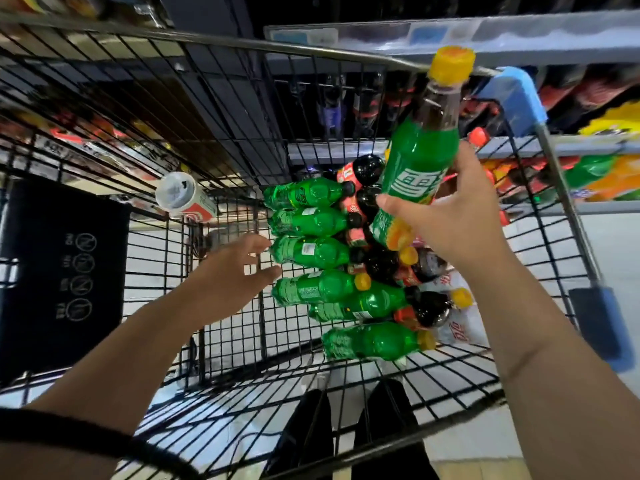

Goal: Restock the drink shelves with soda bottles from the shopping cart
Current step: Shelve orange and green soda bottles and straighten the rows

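Observation:
My right hand [460, 216] grips a green soda bottle [419, 157] with a yellow cap, held upright above the black wire shopping cart [214, 109]. My left hand [235, 275] reaches into the cart with fingers spread, close to the bases of several green bottles [311, 252] that lie on their sides in the cart. Dark cola bottles [367, 168] with red labels lie among them on the right. The drink shelves [519, 39] stand beyond the cart's far rim, with bottles on them.
A white-capped container [180, 195] sticks through the cart's left wire wall. A black fold-down seat panel [62, 271] is at the left. Blue corner bumpers [512, 95] mark the cart's right side. My dark shoes [346, 431] show under the cart.

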